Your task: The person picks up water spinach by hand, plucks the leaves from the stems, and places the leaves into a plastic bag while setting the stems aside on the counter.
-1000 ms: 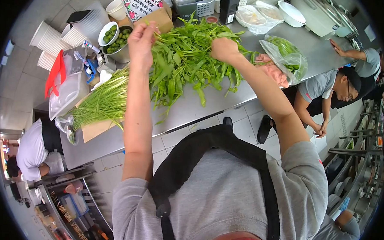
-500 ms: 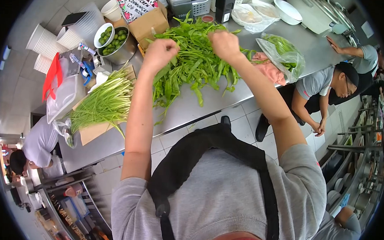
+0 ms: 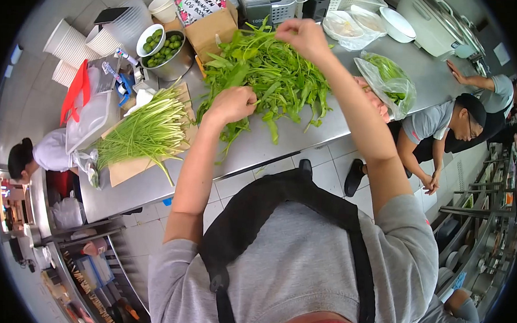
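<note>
A large heap of leafy green stems [image 3: 291,76], which look like water spinach, lies on the steel table. My left hand [image 3: 233,105] is closed at the near left edge of the heap, its fingers curled around greens; the exact piece is mostly hidden. Above the far side of the heap, my right hand [image 3: 303,39] pinches a water spinach stem between bent fingers. To the left, a bundle of thin green stalks with pale ends [image 3: 147,128] rests on a piece of cardboard [image 3: 128,170].
Behind stand a steel pot of small green fruits [image 3: 179,63], a cardboard box [image 3: 212,32] and a log book [image 3: 201,3]. At right lies a plastic bag of greens [image 3: 389,80]. Two co-workers [image 3: 439,123] stand along the table's right side; another person [image 3: 48,149] is at far left.
My left hand has come down toward me, to the near edge of the heap. My right hand has risen slightly toward the far side. The camera view has shifted a little.
</note>
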Available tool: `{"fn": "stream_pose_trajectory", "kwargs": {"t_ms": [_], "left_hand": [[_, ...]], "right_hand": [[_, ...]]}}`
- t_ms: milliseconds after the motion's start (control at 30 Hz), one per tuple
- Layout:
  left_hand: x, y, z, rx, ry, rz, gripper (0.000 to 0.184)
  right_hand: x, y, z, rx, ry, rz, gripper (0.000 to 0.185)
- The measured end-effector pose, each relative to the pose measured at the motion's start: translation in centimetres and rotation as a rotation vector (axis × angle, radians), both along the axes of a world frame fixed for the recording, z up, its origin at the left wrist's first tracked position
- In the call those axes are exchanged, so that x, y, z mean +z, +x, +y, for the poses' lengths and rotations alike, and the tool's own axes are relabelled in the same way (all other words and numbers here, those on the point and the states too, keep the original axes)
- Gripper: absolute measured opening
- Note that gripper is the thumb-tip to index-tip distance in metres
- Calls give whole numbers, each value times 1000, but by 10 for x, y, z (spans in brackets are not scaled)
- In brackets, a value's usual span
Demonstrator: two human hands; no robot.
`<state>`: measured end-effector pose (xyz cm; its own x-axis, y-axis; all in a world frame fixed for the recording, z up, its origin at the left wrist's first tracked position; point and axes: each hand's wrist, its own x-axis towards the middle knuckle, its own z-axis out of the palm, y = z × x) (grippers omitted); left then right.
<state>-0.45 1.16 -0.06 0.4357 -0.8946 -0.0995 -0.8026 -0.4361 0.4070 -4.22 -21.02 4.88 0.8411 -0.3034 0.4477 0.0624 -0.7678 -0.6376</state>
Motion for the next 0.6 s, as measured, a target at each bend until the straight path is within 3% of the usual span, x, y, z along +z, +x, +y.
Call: {"fn": "stream_pose_trajectory", "kwargs": {"t_ms": [100,167,233,267,333,400,467,533,600], "left_hand": [[8,3,4,-103,-151,-55,16],[34,1,5,9,-414,292,16],[62,6,-1,155,-645,226,17],[89,0,-6,296,-629,70,17],[107,6,-22,321,-685,-21,19],[109,24,-41,188,-885,-164,20],[108,28,-49,172,-914,-168,18],[107,30,-52,148,-937,-167,17],[109,32,-49,206,-775,-10,17]], "right_hand": [[27,-3,-6,-2,-8,-26,19],[36,-2,-11,50,-24,-10,15],[44,-2,-8,52,-77,-8,14],[51,-1,-2,58,-127,-9,13],[82,-21,34,96,-176,-93,11],[92,-22,49,132,-227,-182,10],[94,-15,50,96,-392,-149,9],[94,-16,47,99,-377,-156,10],[94,-18,42,-16,-613,-189,10]]}}
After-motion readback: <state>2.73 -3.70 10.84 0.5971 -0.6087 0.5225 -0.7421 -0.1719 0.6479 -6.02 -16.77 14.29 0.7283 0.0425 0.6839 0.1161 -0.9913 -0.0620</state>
